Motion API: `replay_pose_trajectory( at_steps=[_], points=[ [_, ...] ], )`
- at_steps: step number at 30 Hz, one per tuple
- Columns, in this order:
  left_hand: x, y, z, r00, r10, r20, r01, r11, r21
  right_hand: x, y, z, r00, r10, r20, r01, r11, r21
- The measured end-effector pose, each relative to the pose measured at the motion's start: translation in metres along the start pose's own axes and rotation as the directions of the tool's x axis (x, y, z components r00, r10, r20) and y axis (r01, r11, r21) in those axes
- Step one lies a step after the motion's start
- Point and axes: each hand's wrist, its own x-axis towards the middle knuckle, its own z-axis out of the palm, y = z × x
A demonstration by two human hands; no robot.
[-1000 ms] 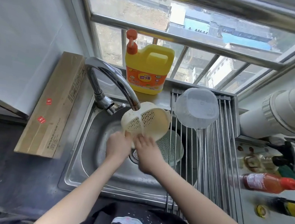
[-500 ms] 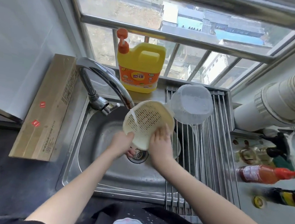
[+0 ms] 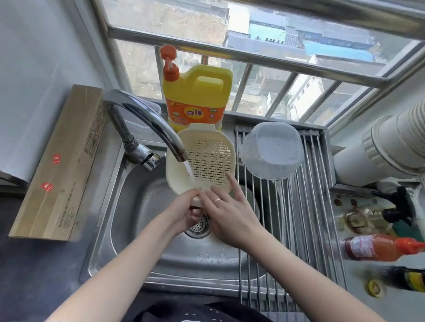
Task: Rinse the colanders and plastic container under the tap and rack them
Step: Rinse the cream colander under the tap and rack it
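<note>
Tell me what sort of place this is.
Most likely a home kitchen, high up in a building. A steel sink with a running tap, a dish rack and a detergent jug sit below a window overlooking rooftops.

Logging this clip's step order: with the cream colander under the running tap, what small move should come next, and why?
Probably turn the cream colander in the stream so other parts get rinsed. Water from the tap hits only its lower left wall; the left hand grips the near rim, and the right hand lies open on the inside.

Plastic container (image 3: 271, 152) upturned on rack (image 3: 302, 225); detergent jug (image 3: 196, 97) behind sink (image 3: 142, 246)
</note>
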Motion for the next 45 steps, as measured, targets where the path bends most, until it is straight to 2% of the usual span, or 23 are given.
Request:
replay_pose_trajectory(
  at_steps=[3,8,11,14,17,20,22,23,25,27,28,30,31,33,35,36,39,40,42,43,45],
  points=[
    [-0.003,-0.002,0.007,0.987,-0.132,0.087,0.139,0.987,-0.079,-0.005,-0.004,-0.004,0.996,0.014,-0.086,-0.013,1.000,0.018],
    [-0.003,-0.006,0.002,0.949,-0.309,0.065,0.310,0.951,0.002,-0.017,-0.005,0.000,0.998,0.011,-0.065,-0.007,0.998,0.063],
    [-0.010,-0.002,-0.001,0.910,-0.414,0.005,0.409,0.901,0.145,-0.019,-0.014,-0.001,0.996,0.091,0.005,-0.091,0.986,0.143],
    [-0.013,0.002,-0.010,0.883,-0.463,-0.075,0.458,0.815,0.355,-0.019,-0.023,-0.006,0.975,0.198,0.102,-0.220,0.923,0.314],
    [-0.015,0.007,-0.026,0.896,-0.394,-0.203,0.438,0.715,0.545,-0.019,-0.020,-0.005,0.938,0.192,0.288,-0.320,0.800,0.508],
    [-0.024,0.018,-0.035,0.918,-0.293,-0.266,0.382,0.477,0.792,-0.009,-0.014,0.006,0.899,-0.002,0.438,-0.260,0.802,0.537],
    [-0.027,0.026,-0.037,0.929,-0.262,-0.262,0.334,0.287,0.898,0.003,-0.007,0.019,0.851,-0.114,0.513,-0.148,0.885,0.441],
    [-0.028,0.029,-0.038,0.938,-0.243,-0.248,0.304,0.229,0.925,0.009,-0.003,0.026,0.843,-0.131,0.521,-0.091,0.921,0.379],
    [-0.028,0.033,-0.041,0.963,-0.133,-0.233,0.255,0.181,0.950,0.021,0.008,0.034,0.879,-0.144,0.455,0.031,0.968,0.247],
    [-0.028,0.033,-0.044,0.968,0.110,-0.225,0.208,0.151,0.966,0.032,0.010,0.041,0.933,-0.112,0.342,0.091,0.993,0.076],
    [-0.027,0.032,-0.046,0.946,0.233,-0.223,0.189,0.159,0.969,0.036,0.007,0.041,0.941,-0.051,0.333,0.060,0.998,-0.015],
    [-0.023,0.027,-0.052,0.866,0.431,-0.254,0.152,0.257,0.954,0.037,0.003,0.042,0.942,0.087,0.323,-0.048,0.991,-0.126],
    [-0.020,0.025,-0.053,0.826,0.489,-0.279,0.133,0.312,0.941,0.035,0.002,0.046,0.947,0.143,0.289,-0.091,0.979,-0.184],
    [-0.016,0.018,-0.051,0.794,0.529,-0.301,0.093,0.383,0.919,0.031,-0.007,0.044,0.874,0.272,0.404,-0.190,0.954,-0.231],
    [-0.009,0.014,-0.045,0.791,0.509,-0.338,0.059,0.486,0.872,0.025,-0.018,0.040,0.845,0.336,0.416,-0.308,0.942,-0.136],
    [-0.003,0.012,-0.043,0.801,0.482,-0.356,0.040,0.550,0.834,0.023,-0.025,0.041,0.865,0.316,0.390,-0.335,0.942,-0.020],
    [0.007,0.010,-0.040,0.873,0.304,-0.381,0.039,0.736,0.676,0.016,-0.030,0.034,0.931,0.134,0.341,-0.254,0.907,0.336],
    [0.009,0.009,-0.041,0.896,0.231,-0.379,0.069,0.771,0.633,0.013,-0.026,0.031,0.942,0.076,0.327,-0.207,0.897,0.390],
    [0.009,0.010,-0.045,0.924,0.097,-0.369,0.157,0.785,0.599,0.004,-0.010,0.034,0.966,-0.010,0.260,-0.107,0.895,0.433],
    [0.007,0.012,-0.047,0.930,0.064,-0.363,0.184,0.773,0.607,-0.001,0.000,0.037,0.979,-0.023,0.204,-0.062,0.915,0.400],
    [0.004,0.018,-0.052,0.930,0.067,-0.362,0.197,0.739,0.644,-0.010,0.017,0.034,0.986,0.039,0.163,-0.088,0.948,0.305]
  ],
)
